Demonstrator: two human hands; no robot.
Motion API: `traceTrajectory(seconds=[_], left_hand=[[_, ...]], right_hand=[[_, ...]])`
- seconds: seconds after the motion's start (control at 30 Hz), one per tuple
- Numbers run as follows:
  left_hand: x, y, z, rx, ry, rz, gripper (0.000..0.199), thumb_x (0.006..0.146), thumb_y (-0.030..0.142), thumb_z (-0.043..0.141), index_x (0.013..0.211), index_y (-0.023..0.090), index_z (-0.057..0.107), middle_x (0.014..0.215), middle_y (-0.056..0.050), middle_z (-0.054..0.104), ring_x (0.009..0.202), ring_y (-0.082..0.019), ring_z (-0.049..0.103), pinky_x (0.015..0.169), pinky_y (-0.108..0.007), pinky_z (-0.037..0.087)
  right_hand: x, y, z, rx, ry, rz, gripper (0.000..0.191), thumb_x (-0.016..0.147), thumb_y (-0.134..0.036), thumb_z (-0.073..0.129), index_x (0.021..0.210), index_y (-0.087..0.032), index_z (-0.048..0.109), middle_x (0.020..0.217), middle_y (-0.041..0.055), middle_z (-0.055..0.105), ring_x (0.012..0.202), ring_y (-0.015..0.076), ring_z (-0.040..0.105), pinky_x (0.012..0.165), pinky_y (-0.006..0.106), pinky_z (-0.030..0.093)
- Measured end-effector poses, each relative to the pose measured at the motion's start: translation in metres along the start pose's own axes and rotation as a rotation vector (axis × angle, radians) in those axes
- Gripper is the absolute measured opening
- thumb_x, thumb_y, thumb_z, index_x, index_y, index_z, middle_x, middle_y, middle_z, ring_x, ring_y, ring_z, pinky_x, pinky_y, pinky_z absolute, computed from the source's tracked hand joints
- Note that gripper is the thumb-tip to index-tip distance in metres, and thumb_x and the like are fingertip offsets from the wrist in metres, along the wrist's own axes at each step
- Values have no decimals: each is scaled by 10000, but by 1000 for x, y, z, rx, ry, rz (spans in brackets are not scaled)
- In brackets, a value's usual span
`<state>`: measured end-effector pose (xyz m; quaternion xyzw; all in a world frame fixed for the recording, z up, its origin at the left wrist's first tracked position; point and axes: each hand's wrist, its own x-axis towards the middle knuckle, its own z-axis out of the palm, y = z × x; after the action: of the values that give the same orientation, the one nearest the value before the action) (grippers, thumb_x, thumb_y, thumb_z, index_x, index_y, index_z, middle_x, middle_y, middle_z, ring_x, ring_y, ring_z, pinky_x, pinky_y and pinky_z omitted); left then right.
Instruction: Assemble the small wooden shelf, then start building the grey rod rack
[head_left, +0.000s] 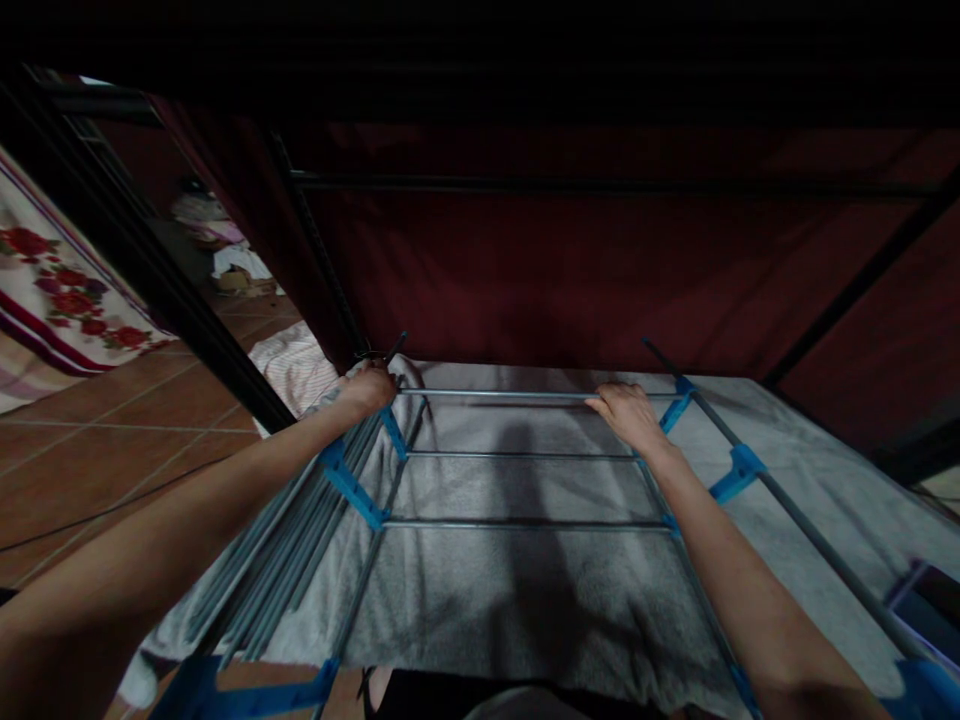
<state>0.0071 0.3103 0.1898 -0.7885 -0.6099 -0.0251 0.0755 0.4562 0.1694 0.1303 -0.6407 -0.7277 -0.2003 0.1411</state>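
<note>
A frame of thin grey metal tubes joined by blue plastic connectors (739, 472) lies over a grey cloth. Its far crossbar (495, 394) runs between my two hands. At the far left corner, my left hand (369, 388) is closed around the joint where a tube end sticks up; the fingers partly hide it. My right hand (626, 408) wraps over the far crossbar near its right end, beside a blue connector (676, 408). Two more crossbars, including the nearer crossbar (525, 526), span the frame closer to me.
Several loose grey tubes (289, 560) lie bundled on the left of the grey cloth (480, 600). Dark red fabric (600, 270) hangs behind, with black bars across it. Tiled floor (180, 400) and a floral cloth (67, 280) show at left. A dark object (934, 610) rests at right.
</note>
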Motion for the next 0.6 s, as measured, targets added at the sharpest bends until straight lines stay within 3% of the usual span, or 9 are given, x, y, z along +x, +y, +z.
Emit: traceTrajectory(seconds=[0.1, 0.2, 0.37, 0.6], left_hand=[[-10, 20, -3, 28, 140, -29, 494, 948, 387, 273, 1305, 108, 471, 1320, -236, 477, 1227, -400, 441, 964, -577, 341], [-19, 48, -3, -16, 226, 204, 512, 967, 450, 230, 1274, 152, 511, 1305, -174, 510, 1229, -326, 459, 1023, -488, 329], [-24, 90, 0, -183, 87, 577, 474, 972, 467, 269, 1214, 161, 538, 1128, -120, 609, 1032, -220, 595, 904, -329, 435], [-18, 104, -1, -105, 37, 611, 366, 985, 378, 291, 945, 160, 582, 875, -85, 652, 812, -195, 636, 743, -280, 449]], right_hand=[[-1, 1, 2, 37, 26, 3, 461, 958, -530, 325, 951, -179, 623, 948, 94, 690, 900, 234, 582, 786, 327, 306], [-2, 1, 3, 59, 36, -1, 453, 957, -526, 337, 1000, -180, 626, 997, 95, 689, 928, 236, 578, 803, 331, 312], [-2, -1, 1, 42, 20, 8, 407, 947, -497, 388, 1015, -172, 623, 1017, 108, 682, 941, 242, 574, 818, 342, 321], [-4, -10, -4, -3, 22, 61, 358, 959, -422, 384, 994, -162, 626, 1011, 114, 674, 948, 246, 557, 837, 355, 314]])
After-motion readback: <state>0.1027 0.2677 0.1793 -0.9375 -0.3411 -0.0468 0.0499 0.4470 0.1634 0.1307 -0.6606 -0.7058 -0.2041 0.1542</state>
